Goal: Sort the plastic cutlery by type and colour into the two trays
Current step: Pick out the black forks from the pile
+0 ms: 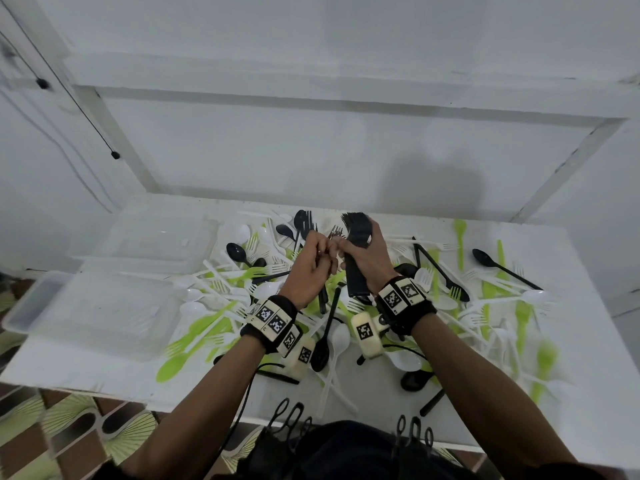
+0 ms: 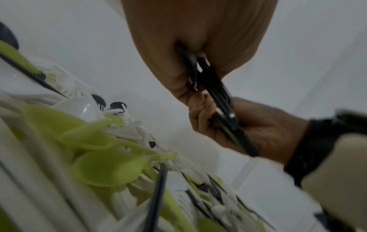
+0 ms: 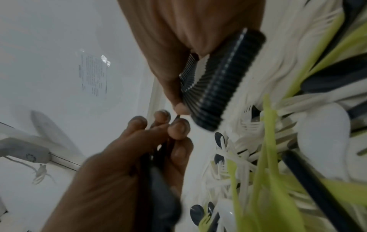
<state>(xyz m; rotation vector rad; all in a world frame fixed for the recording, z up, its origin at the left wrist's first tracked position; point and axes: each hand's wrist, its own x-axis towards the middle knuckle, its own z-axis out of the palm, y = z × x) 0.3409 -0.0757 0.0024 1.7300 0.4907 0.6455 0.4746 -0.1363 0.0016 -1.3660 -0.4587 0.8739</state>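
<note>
Here, a thick, ridged stack of nested black forks (image 1: 356, 258).

Black, white and lime-green plastic cutlery (image 1: 221, 299) is strewn on a white counter (image 1: 571, 258); clear plastic trays (image 1: 114, 306) are seen.

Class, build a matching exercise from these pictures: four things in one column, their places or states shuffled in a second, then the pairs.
1. black fork stack
2. left hand
3. trays
4. green spoon

a. left part of table
b. lying in the pile
c. gripped by right hand
d. holding a few black pieces

Pairs: 1-c, 2-d, 3-a, 4-b
</note>
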